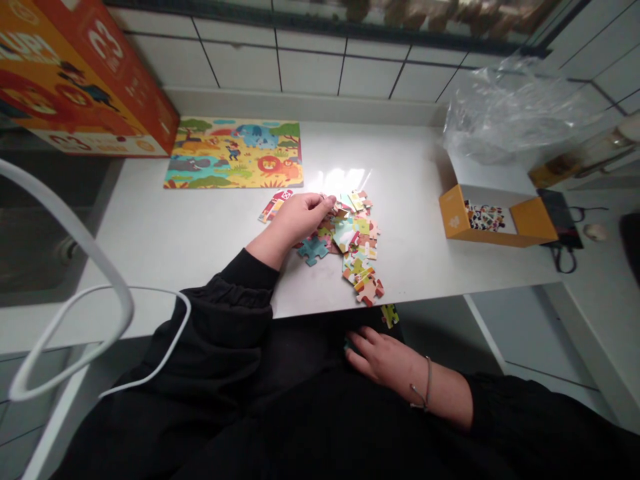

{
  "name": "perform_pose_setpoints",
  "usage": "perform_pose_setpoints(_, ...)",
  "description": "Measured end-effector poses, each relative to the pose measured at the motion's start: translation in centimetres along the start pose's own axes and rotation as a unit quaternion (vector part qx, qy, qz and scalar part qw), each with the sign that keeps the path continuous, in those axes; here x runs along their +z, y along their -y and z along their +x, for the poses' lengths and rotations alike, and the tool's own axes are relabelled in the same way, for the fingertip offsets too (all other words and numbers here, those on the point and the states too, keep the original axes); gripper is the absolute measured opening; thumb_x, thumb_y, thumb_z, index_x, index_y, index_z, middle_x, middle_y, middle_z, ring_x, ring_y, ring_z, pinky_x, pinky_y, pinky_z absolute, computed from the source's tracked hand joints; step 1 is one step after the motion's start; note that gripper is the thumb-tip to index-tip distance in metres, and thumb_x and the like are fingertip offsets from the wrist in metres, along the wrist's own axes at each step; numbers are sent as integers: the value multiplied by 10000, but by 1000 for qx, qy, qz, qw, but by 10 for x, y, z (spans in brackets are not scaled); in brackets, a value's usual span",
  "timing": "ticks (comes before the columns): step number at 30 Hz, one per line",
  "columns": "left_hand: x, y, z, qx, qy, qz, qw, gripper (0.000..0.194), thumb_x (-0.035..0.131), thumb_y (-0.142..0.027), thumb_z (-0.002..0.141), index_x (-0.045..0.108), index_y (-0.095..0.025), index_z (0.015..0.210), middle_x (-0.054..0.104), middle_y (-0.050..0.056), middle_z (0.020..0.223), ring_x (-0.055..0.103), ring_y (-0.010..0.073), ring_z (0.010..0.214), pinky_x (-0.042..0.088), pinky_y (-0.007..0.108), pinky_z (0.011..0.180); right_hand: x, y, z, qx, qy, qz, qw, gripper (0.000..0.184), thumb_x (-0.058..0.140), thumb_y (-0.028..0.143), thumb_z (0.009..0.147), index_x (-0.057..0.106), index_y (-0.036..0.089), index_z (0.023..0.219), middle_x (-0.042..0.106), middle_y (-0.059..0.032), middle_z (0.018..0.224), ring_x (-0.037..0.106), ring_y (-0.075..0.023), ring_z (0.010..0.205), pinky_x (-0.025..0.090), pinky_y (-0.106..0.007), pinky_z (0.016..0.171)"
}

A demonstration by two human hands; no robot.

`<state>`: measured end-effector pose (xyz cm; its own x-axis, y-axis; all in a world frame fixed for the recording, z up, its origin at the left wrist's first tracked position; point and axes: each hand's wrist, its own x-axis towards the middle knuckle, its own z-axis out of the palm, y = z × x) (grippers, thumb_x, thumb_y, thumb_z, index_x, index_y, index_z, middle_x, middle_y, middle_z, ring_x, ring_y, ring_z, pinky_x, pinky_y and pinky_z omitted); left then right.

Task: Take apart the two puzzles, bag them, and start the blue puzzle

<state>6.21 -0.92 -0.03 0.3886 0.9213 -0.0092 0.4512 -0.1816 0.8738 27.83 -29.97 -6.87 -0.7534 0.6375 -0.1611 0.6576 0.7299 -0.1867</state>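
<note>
Jigsaw pieces [369, 227] lie in an overlapping heap on the white countertop [415, 247], trailing down towards its front edge. The left hand [295, 217] reaches over the upper part, thumb and fingertips pinched on a small piece [342, 213]. The right hand [387, 360] rests below the counter, over the dark lap, fingers curled; a bit of teal shows at the fingertips, but I cannot tell whether it is gripped.

The likeliest trouble is a spill: the lowest pieces sit near the front edge, and a dragged wrist or a nudge to the stack could push them over. A green piece [389, 316] lies beyond that edge, beside the right hand (easily lost against dark cloth if the lap shifts). The white cable [187, 310] loops across the left sleeve [223, 310] and could snag it on a wide sweep.

Behind the heap, to its left, the animal picture board [235, 153] and the large orange box [145, 87] limit movement. More room runs rightward, up to the small yellow box [533, 221], its little pieces [485, 217] inside, and the clear plastic wrap [515, 113] behind.
</note>
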Motion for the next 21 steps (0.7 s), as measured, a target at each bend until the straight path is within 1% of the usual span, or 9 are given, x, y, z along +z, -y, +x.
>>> perform_pose_setpoints(3, 0, 1, 1, 1, 2, -2, 1000, 584, 579, -693, 1026, 519, -236, 669, 559, 21, 636, 546, 186, 639, 389, 325, 577, -8, -2, -4, -4, -26, 23, 999, 312, 572, 157, 1073, 694, 169, 1360, 747, -198, 1387, 721, -288, 1124, 659, -378, 837)
perform_pose_setpoints(5, -1, 0, 1, 3, 1, 7, 1000, 590, 574, -704, 1024, 523, -236, 667, 555, 24, 628, 545, 193, 642, 378, 326, 568, -12, -3, -9, -6, -56, 40, 998, 363, 521, 128, 1078, 672, 142, 1408, 762, -198, 1367, 737, -281, 1164, 672, -385, 917)
perform_pose_setpoints(7, -1, 0, 1, 6, 1, 16, 1000, 595, 558, -710, 1028, 532, -237, 669, 562, 30, 628, 546, 199, 645, 369, 326, 560, -13, -4, -19, -3, -93, 63, 994, 416, 482, 108, 1079, 636, 138, 1464, 763, -187, 1389, 738, -276, 1234, 670, -397, 999)
perform_pose_setpoints(9, -1, 0, 1, 6, 2, 18, 1000, 598, 548, -719, 1028, 543, -236, 675, 571, 33, 631, 549, 200, 645, 367, 322, 555, -10, -8, -32, 16, -136, 92, 986, 452, 476, 114, 1085, 584, 156, 1522, 745, -172, 1443, 728, -270, 1302, 664, -418, 1060)
perform_pose_setpoints(12, -1, 1, 1, 5, 4, 17, 1000, 590, 550, -718, 1025, 561, -235, 686, 577, 32, 631, 556, 199, 643, 374, 315, 553, 2, -18, -56, 86, -201, 114, 969, 528, 507, 134, 1084, 484, 207, 1607, 714, -166, 1494, 702, -288, 1375, 663, -488, 1094)
perform_pose_setpoints(15, 0, 3, 3, 4, 4, 19, 1000, 557, 553, -673, 1032, 578, -232, 694, 592, 30, 647, 561, 192, 631, 384, 315, 555, 21, -28, -69, 181, -231, 94, 951, 578, 508, 140, 1078, 446, 252, 1641, 740, -162, 1424, 741, -319, 1293, 680, -556, 1041)
perform_pose_setpoints(17, 0, 5, 4, 3, 6, 21, 1000, 542, 549, -651, 1036, 586, -230, 696, 602, 29, 659, 559, 185, 617, 385, 318, 556, 35, -32, -67, 216, -237, 68, 945, 531, 502, 163, 1087, 491, 253, 1610, 757, -167, 1363, 759, -338, 1214, 687, -575, 999)
perform_pose_setpoints(19, 0, 6, 4, 2, 6, 23, 1000, 536, 548, -638, 1038, 591, -229, 695, 603, 26, 660, 555, 180, 605, 384, 319, 555, 47, -32, -59, 244, -245, 42, 937, 463, 505, 196, 1097, 549, 242, 1556, 749, -185, 1349, 745, -364, 1207, 682, -593, 989)
perform_pose_setpoints(21, 0, 7, 4, -1, 7, 20, 1000, 536, 550, -639, 1038, 593, -229, 695, 601, 22, 651, 555, 178, 597, 388, 318, 553, 54, -29, -50, 275, -254, 35, 927, 415, 519, 241, 1106, 588, 234, 1516, 731, -202, 1360, 725, -382, 1231, 675, -607, 996)
